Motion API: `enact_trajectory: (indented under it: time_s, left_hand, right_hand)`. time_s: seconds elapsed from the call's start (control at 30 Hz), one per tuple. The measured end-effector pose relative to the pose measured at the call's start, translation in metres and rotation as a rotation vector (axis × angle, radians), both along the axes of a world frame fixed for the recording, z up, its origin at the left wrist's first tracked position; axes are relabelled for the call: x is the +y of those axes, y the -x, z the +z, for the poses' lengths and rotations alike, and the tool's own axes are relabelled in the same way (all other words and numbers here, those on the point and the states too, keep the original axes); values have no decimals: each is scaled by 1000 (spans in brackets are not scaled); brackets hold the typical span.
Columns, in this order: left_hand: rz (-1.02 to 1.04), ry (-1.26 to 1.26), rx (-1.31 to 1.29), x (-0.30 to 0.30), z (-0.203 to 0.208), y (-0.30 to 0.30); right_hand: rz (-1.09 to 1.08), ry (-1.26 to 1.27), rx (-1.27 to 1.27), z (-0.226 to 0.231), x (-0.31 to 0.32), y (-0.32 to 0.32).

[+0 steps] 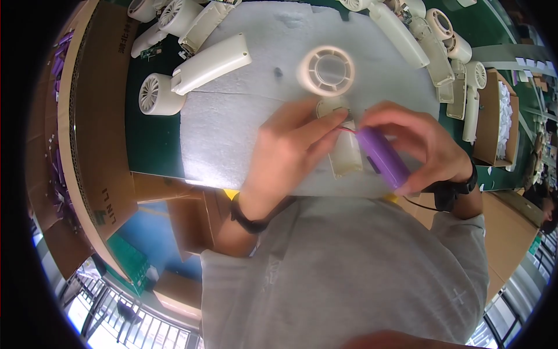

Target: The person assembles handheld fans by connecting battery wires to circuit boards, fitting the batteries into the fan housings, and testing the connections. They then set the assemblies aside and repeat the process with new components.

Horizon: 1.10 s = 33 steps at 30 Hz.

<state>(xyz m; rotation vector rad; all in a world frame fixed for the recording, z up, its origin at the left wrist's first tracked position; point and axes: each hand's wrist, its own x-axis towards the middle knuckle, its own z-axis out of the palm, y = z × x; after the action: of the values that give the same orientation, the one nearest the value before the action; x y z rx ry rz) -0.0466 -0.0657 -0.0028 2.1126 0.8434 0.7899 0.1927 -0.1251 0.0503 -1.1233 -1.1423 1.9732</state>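
A purple cylindrical battery [383, 158] sits in my right hand [427, 142], tilted, with thumb and fingers around its ends. Short red wires [347, 129] run from its upper end toward my left hand [293, 142]. The fingers of my left hand are pinched together near those wires, over an open white handle housing [345, 157]. That housing lies on the pale foam mat, partly hidden by my hands. Just beyond it is a round white fan head [327, 71] with a ring opening; whether it is joined to the housing is hidden.
White fan bodies [212, 63] lie at the far left, one near a small green circuit board [151, 52]. More white housings [401, 35] crowd the far right. A cardboard box [497, 119] with white pieces stands at right. A tall carton [99, 122] borders the left.
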Motion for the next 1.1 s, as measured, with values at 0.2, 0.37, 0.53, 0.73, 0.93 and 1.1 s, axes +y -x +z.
enact_trajectory:
  time_s: [0.2, 0.37, 0.53, 0.73, 0.93, 1.1]
  left_hand:
    - [-21, -39, 5, 0, 3, -1]
    - [-46, -35, 1, 2, 3, 0]
    - [-69, -52, 0, 3, 7, 3]
    - [-96, -73, 20, 6, 6, 3]
    - [-115, -79, 11, 7, 7, 4]
    - [-124, -48, 11, 7, 7, 3]
  right_hand:
    - [124, -309, -283, -5, 0, 2]
    - [145, -374, -547, -3, -5, 22]
    - [78, -673, -641, -13, -14, 34]
    - [45, -869, -789, -8, -19, 45]
    - [31, -880, -852, -10, -29, 46]
    - [35, -957, -889, -13, -30, 42]
